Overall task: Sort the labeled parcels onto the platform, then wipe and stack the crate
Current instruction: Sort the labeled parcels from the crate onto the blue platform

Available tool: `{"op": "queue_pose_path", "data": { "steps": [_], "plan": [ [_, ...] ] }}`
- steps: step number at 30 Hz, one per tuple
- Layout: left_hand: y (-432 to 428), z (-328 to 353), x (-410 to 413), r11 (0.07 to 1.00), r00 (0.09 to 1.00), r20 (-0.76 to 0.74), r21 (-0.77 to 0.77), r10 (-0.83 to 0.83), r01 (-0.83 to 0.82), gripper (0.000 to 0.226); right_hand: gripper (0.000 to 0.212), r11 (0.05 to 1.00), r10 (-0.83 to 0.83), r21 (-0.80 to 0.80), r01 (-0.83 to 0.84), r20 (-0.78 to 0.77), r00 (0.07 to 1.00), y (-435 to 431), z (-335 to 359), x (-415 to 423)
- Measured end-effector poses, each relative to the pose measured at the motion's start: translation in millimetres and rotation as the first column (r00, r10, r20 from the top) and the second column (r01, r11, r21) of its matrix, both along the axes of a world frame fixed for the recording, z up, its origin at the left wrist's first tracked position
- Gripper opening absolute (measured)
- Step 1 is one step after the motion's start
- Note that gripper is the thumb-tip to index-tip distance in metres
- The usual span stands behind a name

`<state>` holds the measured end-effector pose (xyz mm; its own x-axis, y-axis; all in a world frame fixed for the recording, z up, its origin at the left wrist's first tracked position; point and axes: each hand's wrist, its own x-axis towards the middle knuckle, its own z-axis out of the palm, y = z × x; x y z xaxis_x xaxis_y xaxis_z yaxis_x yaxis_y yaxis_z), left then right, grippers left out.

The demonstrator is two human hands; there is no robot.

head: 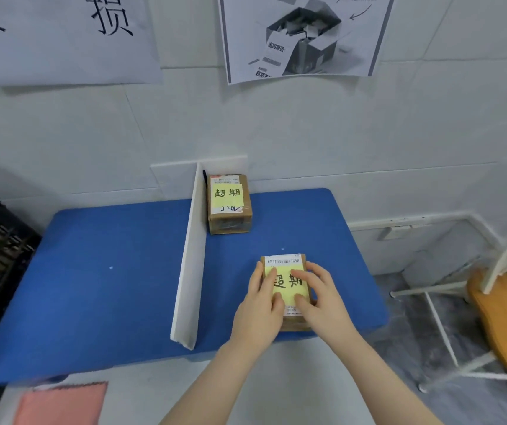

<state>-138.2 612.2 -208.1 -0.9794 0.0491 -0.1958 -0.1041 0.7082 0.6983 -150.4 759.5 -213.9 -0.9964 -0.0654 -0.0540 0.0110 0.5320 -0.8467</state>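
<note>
parcel-returns sorting room | tiled wall [307, 127] | returns poster [304, 35] | labelled parcels [229, 204]

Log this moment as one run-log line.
step: sorting parcels | both hands: left hand and right hand on near parcel | right of divider | far parcel already placed

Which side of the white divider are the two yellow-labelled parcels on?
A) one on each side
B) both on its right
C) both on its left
B: the far parcel and the near parcel under both hands both lie right of the white divider.
</note>
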Motion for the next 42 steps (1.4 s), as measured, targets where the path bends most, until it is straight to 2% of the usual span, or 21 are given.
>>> {"op": "queue_pose_path", "data": {
  "steps": [4,8,11,15,17,19,21,24,31,38,42],
  "plan": [
    [7,-16,-1,0.998,1.000,-0.014,-0.051,-0.022,0.022,0.051,0.050,0.985,0.128,0.115,-0.128,0.006,0.992,12,-20,-2],
    [13,-15,-36,0.998,1.000,-0.021,-0.067,0.005,-0.006,0.051,0.047,0.983,0.138,0.123,-0.138,0.008,0.990,15,-20,-40],
    [16,-17,-78,0.982,0.997,-0.073,-0.191,-0.010,-0.004,0.048,0.045,0.984,0.128,0.127,-0.128,0.007,0.992,15,-17,-79],
    [11,-15,-137,0.872,0.959,-0.259,-0.489,-0.111,-0.031,0.036,0.043,0.982,0.130,0.141,-0.127,-0.010,0.991,11,-17,-133],
    [6,-14,-161,0.780,0.949,-0.262,-0.625,-0.173,-0.030,0.030,0.043,0.980,0.143,0.146,-0.138,-0.020,0.990,6,-16,-157],
    [2,-9,-179,0.717,0.952,-0.229,-0.697,-0.202,-0.016,0.029,0.043,0.975,0.157,0.162,-0.150,-0.031,0.987,-1,-16,-178],
    [-3,-4,-198,0.712,0.963,-0.187,-0.702,-0.195,0.008,0.035,0.043,0.969,0.173,0.187,-0.163,-0.043,0.984,-9,-15,-199],
    [-11,0,-215,0.763,0.989,-0.109,-0.646,-0.098,0.004,0.046,0.043,0.961,0.180,0.219,-0.166,-0.044,0.983,-19,-14,-224],
    [-13,-8,-219,0.804,0.991,-0.106,-0.595,-0.079,0.001,0.051,0.045,0.966,0.176,0.201,-0.165,-0.042,0.983,-34,-19,-254],
    [-16,-1,-227,0.784,0.993,0.002,-0.614,-0.118,0.094,0.053,0.045,0.964,0.165,0.217,-0.154,-0.037,0.986,-40,-17,-265],
    [-25,28,-209,0.795,0.984,0.053,-0.583,-0.169,0.168,0.051,0.044,0.962,0.160,0.229,-0.152,-0.018,0.987,-40,-15,-268]
  ]
}}
